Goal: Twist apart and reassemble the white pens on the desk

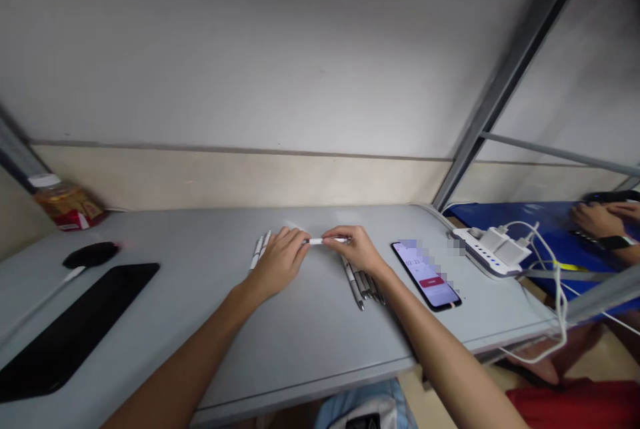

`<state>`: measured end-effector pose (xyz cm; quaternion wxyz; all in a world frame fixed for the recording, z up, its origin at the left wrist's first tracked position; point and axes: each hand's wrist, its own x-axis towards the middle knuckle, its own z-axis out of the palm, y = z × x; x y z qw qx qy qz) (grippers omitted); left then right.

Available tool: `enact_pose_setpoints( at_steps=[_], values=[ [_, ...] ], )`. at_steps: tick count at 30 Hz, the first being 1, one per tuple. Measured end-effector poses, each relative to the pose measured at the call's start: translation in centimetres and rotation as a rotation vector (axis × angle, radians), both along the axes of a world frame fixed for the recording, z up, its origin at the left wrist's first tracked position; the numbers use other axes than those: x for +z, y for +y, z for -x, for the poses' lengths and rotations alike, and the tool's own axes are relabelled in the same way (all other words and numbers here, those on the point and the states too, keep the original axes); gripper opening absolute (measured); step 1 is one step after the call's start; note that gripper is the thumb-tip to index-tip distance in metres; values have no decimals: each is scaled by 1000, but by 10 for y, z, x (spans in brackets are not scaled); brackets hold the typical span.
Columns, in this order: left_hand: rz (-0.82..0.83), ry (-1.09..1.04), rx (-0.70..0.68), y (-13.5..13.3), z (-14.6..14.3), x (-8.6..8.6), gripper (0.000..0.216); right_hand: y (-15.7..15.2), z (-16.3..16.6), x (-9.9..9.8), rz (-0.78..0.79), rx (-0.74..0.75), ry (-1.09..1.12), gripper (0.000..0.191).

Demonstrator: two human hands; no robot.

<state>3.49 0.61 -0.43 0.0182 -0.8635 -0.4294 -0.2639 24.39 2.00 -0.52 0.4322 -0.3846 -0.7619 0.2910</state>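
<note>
Between my two hands a white pen [315, 241] lies level, just above the grey desk. My left hand [281, 257] is closed around its left end. The fingertips of my right hand [354, 247] pinch its right end, where a silvery part shows. Beside my left hand, partly covered by it, are several white pen pieces [259, 247] side by side. Below my right hand lie several grey and silver pens [356, 287], partly hidden by my right wrist.
A lit phone [425, 274] and a white power strip [487, 252] with plugs and cables lie to the right. At left are a black mat [80, 329], a black mouse [91, 255] and a bottle [67, 205]. Another person's hands [603, 219] rest over a blue table [520, 215].
</note>
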Motion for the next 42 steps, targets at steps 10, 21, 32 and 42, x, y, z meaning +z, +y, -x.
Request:
enact_pose_setpoints(
  at_steps=[10, 21, 32, 42],
  values=[
    [-9, 7, 43, 6, 4, -2, 25, 1, -12, 4, 16, -37, 15, 50],
    [13, -5, 61, 6, 5, -1, 26, 6, -13, 2, 121, -30, -103, 43],
    [-2, -5, 95, 7, 6, -3, 22, 5, -14, 1, 79, 18, -79, 22],
    [-4, -29, 101, 6, 4, -2, 21, 4, -12, 2, 134, 7, -98, 31]
  ],
)
